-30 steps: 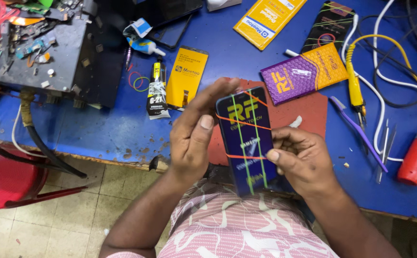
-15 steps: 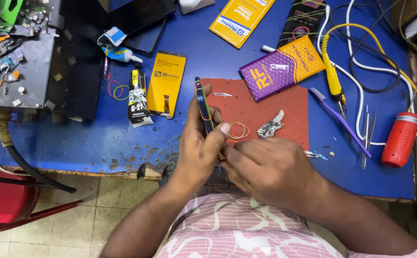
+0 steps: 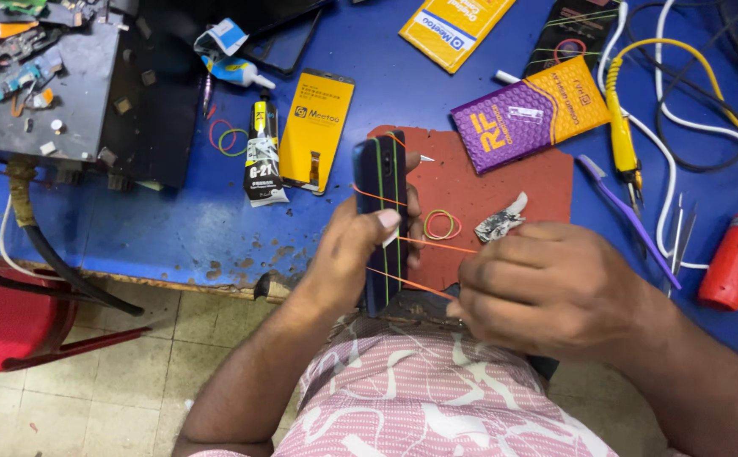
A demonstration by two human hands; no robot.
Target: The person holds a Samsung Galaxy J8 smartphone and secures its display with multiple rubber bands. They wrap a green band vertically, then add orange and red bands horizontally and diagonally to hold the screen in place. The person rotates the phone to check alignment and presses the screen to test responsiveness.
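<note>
The phone [image 3: 383, 222], dark blue, stands nearly on edge above the near edge of the red mat [image 3: 487, 199], its long side running away from me. Green rubber bands run along its length; orange rubber bands [image 3: 424, 245] cross it and stretch out to the right. My left hand [image 3: 360, 254] is clamped on the phone, thumb pressed on the upper face, fingers behind. My right hand [image 3: 547, 288] is closed into a loose fist just right of the phone, and the orange bands lead towards it; the grip itself is hidden, so I cannot tell which strand it holds.

On the mat: a loose ring of bands [image 3: 441, 224] and a crumpled scrap [image 3: 503, 222]. On the blue table [image 3: 174, 228]: a glue tube [image 3: 261, 156], a yellow packet [image 3: 314, 127], a purple-and-yellow packet [image 3: 525, 114], a yellow soldering iron [image 3: 621, 140], and a red canister [image 3: 737, 258].
</note>
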